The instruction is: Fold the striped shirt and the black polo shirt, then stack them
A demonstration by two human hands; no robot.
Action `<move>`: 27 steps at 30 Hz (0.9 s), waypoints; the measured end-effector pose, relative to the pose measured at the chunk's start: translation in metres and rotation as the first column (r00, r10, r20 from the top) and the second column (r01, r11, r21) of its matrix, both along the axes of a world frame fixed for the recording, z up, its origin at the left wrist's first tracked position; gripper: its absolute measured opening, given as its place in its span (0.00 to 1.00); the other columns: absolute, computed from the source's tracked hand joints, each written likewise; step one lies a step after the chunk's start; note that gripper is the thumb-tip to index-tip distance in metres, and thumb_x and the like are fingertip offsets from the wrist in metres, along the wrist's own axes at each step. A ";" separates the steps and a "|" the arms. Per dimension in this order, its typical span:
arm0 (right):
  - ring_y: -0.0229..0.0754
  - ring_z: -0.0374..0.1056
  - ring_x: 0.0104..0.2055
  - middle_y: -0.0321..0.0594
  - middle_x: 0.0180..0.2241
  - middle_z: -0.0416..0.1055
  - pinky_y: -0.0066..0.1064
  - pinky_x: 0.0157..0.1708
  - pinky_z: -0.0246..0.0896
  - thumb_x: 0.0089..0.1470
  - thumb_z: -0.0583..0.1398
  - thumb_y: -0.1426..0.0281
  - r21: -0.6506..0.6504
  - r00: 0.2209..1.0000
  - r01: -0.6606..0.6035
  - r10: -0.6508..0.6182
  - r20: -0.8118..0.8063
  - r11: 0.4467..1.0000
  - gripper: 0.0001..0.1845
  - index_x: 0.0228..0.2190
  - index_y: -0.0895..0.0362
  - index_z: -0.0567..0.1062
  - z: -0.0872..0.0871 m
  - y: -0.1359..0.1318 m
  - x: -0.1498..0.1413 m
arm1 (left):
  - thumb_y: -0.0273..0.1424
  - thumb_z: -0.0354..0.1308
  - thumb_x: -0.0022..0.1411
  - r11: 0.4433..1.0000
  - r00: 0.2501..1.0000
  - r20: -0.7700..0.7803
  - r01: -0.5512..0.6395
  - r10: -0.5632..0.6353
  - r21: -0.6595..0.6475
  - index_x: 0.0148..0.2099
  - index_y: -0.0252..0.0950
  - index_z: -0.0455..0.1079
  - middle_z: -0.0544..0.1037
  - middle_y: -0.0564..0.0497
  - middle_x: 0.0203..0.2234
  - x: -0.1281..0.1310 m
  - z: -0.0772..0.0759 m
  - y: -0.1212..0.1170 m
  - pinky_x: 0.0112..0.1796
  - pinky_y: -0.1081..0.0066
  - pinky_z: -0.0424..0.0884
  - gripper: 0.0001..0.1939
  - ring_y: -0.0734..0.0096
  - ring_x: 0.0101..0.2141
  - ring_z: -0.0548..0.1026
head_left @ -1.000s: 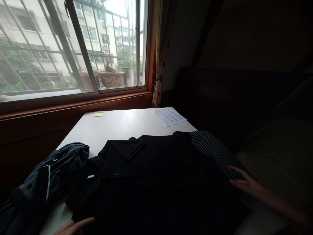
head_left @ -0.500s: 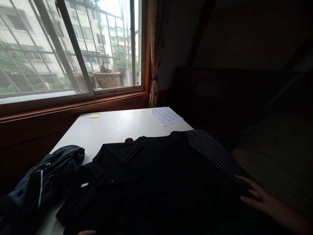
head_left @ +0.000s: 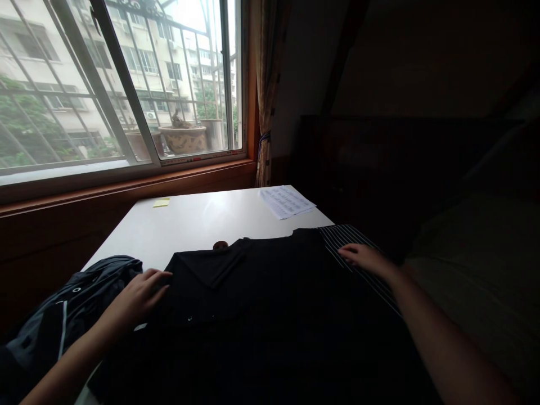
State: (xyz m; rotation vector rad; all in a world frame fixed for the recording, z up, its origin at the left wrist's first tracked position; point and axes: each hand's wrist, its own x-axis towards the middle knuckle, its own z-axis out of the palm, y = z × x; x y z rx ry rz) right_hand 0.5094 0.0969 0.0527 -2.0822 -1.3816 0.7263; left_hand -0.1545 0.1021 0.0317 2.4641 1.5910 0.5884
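A black shirt (head_left: 270, 304) lies spread over the near part of the white table, with a folded flap on its left and white stripes down its right edge. At its upper left edge is my left hand (head_left: 147, 289), thumb and fingers apart, fingertips by the dark cloth. My right hand (head_left: 363, 257) rests on the striped part (head_left: 331, 239) at the upper right, its fingers drawn together on the cloth. A dark bundled garment (head_left: 97, 287) with a pale trim line lies at the left, partly behind my left forearm. Dark fabric hides the shirt's lower details.
Printed sheets (head_left: 287, 201) lie at the far right of the white table (head_left: 202, 211), and a yellow sticky note (head_left: 161, 202) at the far left. A brown round object (head_left: 220, 244) sits against the shirt's top edge. Beyond are a barred window (head_left: 169, 79) and a curtain (head_left: 264, 101).
My left hand has come up from the bottom edge to the shirt's upper left. My right hand has moved up and left along the striped side, its fingers now closer together.
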 end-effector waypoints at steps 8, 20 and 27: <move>0.57 0.73 0.49 0.56 0.46 0.77 0.42 0.50 0.66 0.47 0.69 0.58 0.042 0.998 0.031 -0.029 -0.061 0.999 0.28 0.45 0.64 0.77 -0.024 0.085 -0.035 | 0.49 0.53 0.58 0.961 0.977 -0.051 -0.212 0.206 -0.178 0.52 0.36 0.72 0.75 0.41 0.42 0.009 -0.031 0.089 0.47 0.57 0.70 0.27 0.52 0.43 0.75; 0.53 0.74 0.44 0.51 0.45 0.77 0.38 0.42 0.69 0.56 0.62 0.59 0.240 0.992 0.100 -0.078 -0.100 0.966 0.23 0.49 0.57 0.71 -0.015 0.094 -0.002 | 0.49 0.59 0.52 0.943 0.984 0.004 -0.168 0.176 -0.287 0.36 0.37 0.74 0.77 0.43 0.36 0.024 -0.023 0.137 0.40 0.63 0.71 0.20 0.53 0.39 0.75; 0.51 0.73 0.45 0.47 0.44 0.78 0.37 0.45 0.67 0.58 0.60 0.59 0.310 0.999 0.049 -0.052 0.001 0.950 0.18 0.45 0.56 0.75 -0.012 0.110 0.010 | 0.49 0.52 0.59 0.963 0.976 0.113 -0.161 0.189 -0.216 0.37 0.36 0.70 0.75 0.45 0.36 0.022 -0.021 0.141 0.40 0.65 0.70 0.20 0.58 0.38 0.74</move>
